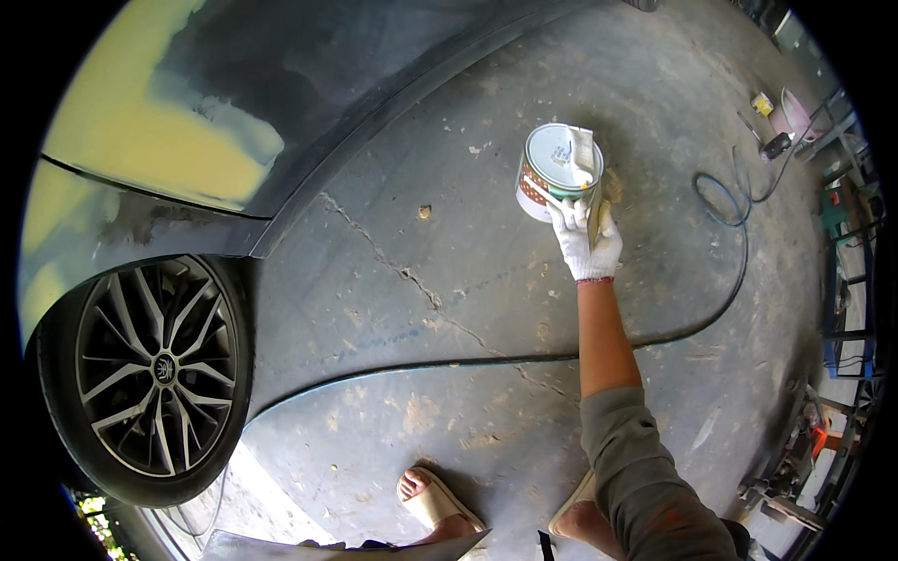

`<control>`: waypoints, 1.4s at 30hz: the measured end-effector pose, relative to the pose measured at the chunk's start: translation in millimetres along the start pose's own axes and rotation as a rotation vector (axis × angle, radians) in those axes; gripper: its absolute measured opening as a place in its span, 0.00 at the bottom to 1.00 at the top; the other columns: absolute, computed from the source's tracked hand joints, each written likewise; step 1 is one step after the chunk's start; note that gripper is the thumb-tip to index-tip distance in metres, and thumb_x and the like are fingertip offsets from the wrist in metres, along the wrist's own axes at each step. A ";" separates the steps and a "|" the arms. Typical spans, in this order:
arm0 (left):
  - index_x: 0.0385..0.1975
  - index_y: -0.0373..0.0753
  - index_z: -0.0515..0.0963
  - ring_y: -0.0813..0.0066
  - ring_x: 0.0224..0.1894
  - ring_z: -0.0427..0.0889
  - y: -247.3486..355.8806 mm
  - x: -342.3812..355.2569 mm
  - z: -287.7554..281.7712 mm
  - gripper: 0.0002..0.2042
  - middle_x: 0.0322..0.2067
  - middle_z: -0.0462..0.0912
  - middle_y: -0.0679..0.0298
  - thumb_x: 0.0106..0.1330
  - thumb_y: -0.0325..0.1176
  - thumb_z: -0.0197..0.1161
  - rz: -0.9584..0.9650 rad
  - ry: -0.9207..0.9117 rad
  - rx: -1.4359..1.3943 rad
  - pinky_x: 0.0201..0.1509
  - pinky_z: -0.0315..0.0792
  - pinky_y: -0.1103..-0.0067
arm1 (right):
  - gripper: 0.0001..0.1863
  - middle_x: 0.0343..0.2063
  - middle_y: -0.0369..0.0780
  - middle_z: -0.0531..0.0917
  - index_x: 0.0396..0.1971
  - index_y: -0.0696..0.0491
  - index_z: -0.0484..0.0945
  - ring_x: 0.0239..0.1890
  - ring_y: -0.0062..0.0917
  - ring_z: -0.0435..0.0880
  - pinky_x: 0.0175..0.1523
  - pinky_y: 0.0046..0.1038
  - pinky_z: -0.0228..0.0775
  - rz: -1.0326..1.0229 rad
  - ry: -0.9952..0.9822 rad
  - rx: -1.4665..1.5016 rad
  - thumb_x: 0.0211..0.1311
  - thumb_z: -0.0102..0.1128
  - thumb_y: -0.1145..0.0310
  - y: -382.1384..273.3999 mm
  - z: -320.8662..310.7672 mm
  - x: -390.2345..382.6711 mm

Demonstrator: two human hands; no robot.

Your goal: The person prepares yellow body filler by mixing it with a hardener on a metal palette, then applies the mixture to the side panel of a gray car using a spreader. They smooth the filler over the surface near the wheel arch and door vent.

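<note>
My right hand (587,245), in a white knit glove, is out ahead at the near side of a round tin can (533,198). Its fingers are bent against the can's side, and the thumb is on the right. A thin tan, flat strip (594,221) shows between thumb and fingers; its kind is unclear. The can has a pale lid and a brown, green and white side. On the lid lies a white squeeze tube (581,155). Whether the can rests on the floor or is lifted, I cannot tell. My left hand is out of view.
At left is a car with yellow and dark patches on its panel (187,140) and a spoked wheel (164,369). A dark hose (449,363) crosses the cracked concrete floor. A pink bucket (791,114) and cluttered racks (847,309) line the right. A grey sheet (346,546) shows below.
</note>
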State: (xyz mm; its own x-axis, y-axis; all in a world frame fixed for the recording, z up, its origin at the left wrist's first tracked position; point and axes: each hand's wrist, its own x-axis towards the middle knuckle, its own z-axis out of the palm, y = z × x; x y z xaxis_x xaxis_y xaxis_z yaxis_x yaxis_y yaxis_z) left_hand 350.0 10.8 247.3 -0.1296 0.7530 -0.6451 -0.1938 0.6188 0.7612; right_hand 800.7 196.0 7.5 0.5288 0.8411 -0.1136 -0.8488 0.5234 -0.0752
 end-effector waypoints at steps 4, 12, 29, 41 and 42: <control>0.55 0.31 0.72 0.61 0.50 0.80 14.5 -22.5 -10.5 0.22 0.49 0.79 0.51 0.65 0.35 0.66 0.054 0.018 -0.011 0.59 0.73 0.69 | 0.21 0.40 0.50 0.84 0.53 0.61 0.74 0.57 0.45 0.76 0.72 0.58 0.52 -0.029 0.145 -0.037 0.71 0.44 0.61 1.4 14.1 -41.3; 0.54 0.30 0.71 0.63 0.48 0.80 45.7 -84.8 -45.5 0.24 0.47 0.79 0.53 0.63 0.36 0.69 0.351 0.027 -0.054 0.57 0.75 0.70 | 0.23 0.49 0.50 0.82 0.55 0.61 0.74 0.60 0.46 0.74 0.72 0.55 0.52 0.033 0.113 -0.007 0.72 0.44 0.60 -8.1 -7.8 -188.2; 0.59 0.36 0.69 0.70 0.54 0.76 57.4 -129.4 -57.7 0.21 0.51 0.77 0.61 0.67 0.30 0.63 0.612 -0.406 -0.236 0.62 0.69 0.69 | 0.20 0.54 0.52 0.77 0.56 0.62 0.72 0.60 0.47 0.72 0.70 0.55 0.56 0.090 0.335 0.135 0.73 0.44 0.65 -29.1 11.1 -482.9; 0.53 0.31 0.73 0.72 0.47 0.80 23.8 -129.2 -57.3 0.16 0.47 0.81 0.61 0.66 0.22 0.62 0.646 -0.543 -0.201 0.57 0.71 0.76 | 0.20 0.49 0.35 0.83 0.59 0.42 0.75 0.50 0.45 0.80 0.55 0.56 0.73 0.043 0.427 -0.078 0.74 0.39 0.58 -103.6 -101.3 -609.4; 0.53 0.31 0.74 0.73 0.47 0.80 23.1 -132.3 -58.7 0.16 0.46 0.81 0.61 0.66 0.23 0.62 0.669 -0.529 -0.170 0.57 0.71 0.76 | 0.19 0.48 0.36 0.84 0.59 0.43 0.75 0.49 0.45 0.81 0.54 0.56 0.73 0.023 0.483 -0.116 0.73 0.42 0.60 -108.9 -89.2 -598.3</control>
State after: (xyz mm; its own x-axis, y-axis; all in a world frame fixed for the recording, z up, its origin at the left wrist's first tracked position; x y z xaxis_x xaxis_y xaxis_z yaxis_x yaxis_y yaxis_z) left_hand 305.5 -87.7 346.4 0.1926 0.9779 0.0815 -0.3867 -0.0007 0.9222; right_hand 577.1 -376.4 -4.7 0.4746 0.6786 -0.5606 -0.8687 0.4638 -0.1740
